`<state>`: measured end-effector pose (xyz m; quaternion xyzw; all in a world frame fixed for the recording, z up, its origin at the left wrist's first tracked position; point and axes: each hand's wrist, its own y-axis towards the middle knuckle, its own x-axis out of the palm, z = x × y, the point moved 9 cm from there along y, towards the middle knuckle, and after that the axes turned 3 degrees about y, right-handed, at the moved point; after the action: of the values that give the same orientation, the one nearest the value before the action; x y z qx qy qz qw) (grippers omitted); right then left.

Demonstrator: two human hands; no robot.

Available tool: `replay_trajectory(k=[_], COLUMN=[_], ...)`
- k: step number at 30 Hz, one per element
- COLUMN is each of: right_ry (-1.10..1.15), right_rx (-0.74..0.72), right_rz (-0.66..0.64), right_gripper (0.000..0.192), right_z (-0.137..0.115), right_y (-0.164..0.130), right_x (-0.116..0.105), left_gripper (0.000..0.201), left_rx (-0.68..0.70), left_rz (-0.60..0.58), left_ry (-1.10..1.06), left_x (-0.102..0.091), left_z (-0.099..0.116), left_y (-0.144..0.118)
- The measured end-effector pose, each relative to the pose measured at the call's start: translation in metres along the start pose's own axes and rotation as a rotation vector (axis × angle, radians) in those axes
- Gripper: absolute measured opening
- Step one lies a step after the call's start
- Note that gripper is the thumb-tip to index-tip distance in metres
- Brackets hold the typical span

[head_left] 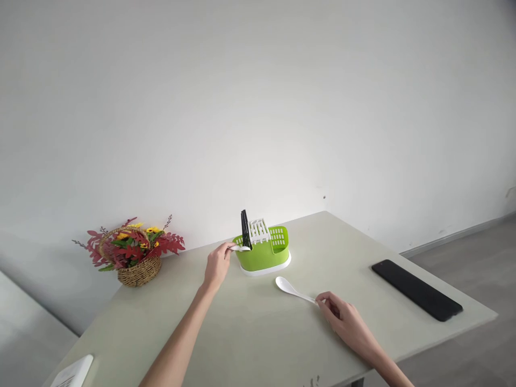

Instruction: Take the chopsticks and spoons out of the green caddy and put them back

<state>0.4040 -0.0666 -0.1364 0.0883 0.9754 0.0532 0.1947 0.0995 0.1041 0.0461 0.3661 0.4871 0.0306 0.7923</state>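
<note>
My left hand (218, 264) pinches the handle of a white spoon (241, 248), whose bowl is at the left front rim of a green utensil holder (260, 259). Black chopsticks (245, 230) stand upright in the holder's left part, just behind that spoon. A white slatted rack (258, 230) sits across the holder's middle, and the holder rests on a white base. Lower right, my right hand (341, 316) is closed on the handle end of a second white spoon (289, 287), its bowl pointing left toward the holder. Whether this spoon touches the table I cannot tell.
A wicker basket (139, 271) of red and yellow artificial flowers stands at the table's back left. On the right lies a long black flat object (417, 290). A white object (74, 372) is at the lower left edge. The wall rises behind the table (242, 328).
</note>
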Motion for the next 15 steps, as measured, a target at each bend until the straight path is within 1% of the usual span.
replay_trajectory(k=[4,8,10,12,13,14,15], right_ry=[-0.005,-0.011,-0.012,-0.006,-0.001,0.003,0.007], right_rx=[0.002,0.001,-0.005,-0.010,-0.011,-0.010,-0.008], right_rz=[-0.003,-0.007,-0.006,-0.002,-0.001,0.001,0.004], right_gripper=[0.039,0.038,0.038,0.038,0.038,0.038,0.038], right_z=[0.002,0.004,0.005,0.004,0.004,0.003,0.002], right_y=[0.000,0.001,0.001,0.001,0.001,0.001,0.001], right_x=[0.001,0.003,0.004,0.003,0.003,0.003,0.002], left_gripper=[0.027,0.035,0.038,0.035,0.032,0.028,0.024], left_rx=[0.001,0.017,0.042,0.046,0.041,0.037,0.038], left_rz=[-0.027,-0.056,0.001,0.112,0.152,0.159,0.123], left_ry=[0.042,0.069,0.066,0.061,0.057,0.054,0.051], left_x=[0.000,-0.009,-0.019,-0.028,-0.029,-0.024,-0.014], left_z=[0.007,0.014,0.020,0.027,0.031,0.036,0.042], left_y=[-0.003,-0.009,-0.017,-0.028,-0.035,-0.043,-0.050])
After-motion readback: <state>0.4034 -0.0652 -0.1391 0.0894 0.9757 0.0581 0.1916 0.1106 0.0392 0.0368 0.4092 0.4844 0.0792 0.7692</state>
